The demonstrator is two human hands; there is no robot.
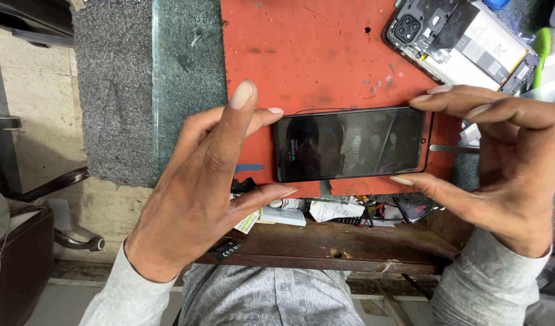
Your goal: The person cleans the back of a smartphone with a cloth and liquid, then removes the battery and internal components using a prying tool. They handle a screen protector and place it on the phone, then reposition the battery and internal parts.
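Item in hand: a dark phone screen panel [350, 143], held level above the red mat [301, 54], long side across the view.
Left hand [199, 193]: fingers clamped on the panel's left short end, thumb at the lower corner, a fingertip at the upper corner, index finger raised clear.
Right hand [507, 163]: fingers clamped on the right short end, touching edges only.
Panel condition: glass dark, reflections across it, a small lit mark near the left end.
Surroundings: an opened phone body [465, 45] lies at the mat's far right corner, well apart; a metal tool [452, 148] lies just beside the right hand; a green-handled brush [540, 48] at the far right; papers and small parts on the wooden shelf [344, 241] below the surface.
Handling judgement: edge grip is sound; even pressure at both ends, no twisting and no contact with the glass face would serve best.
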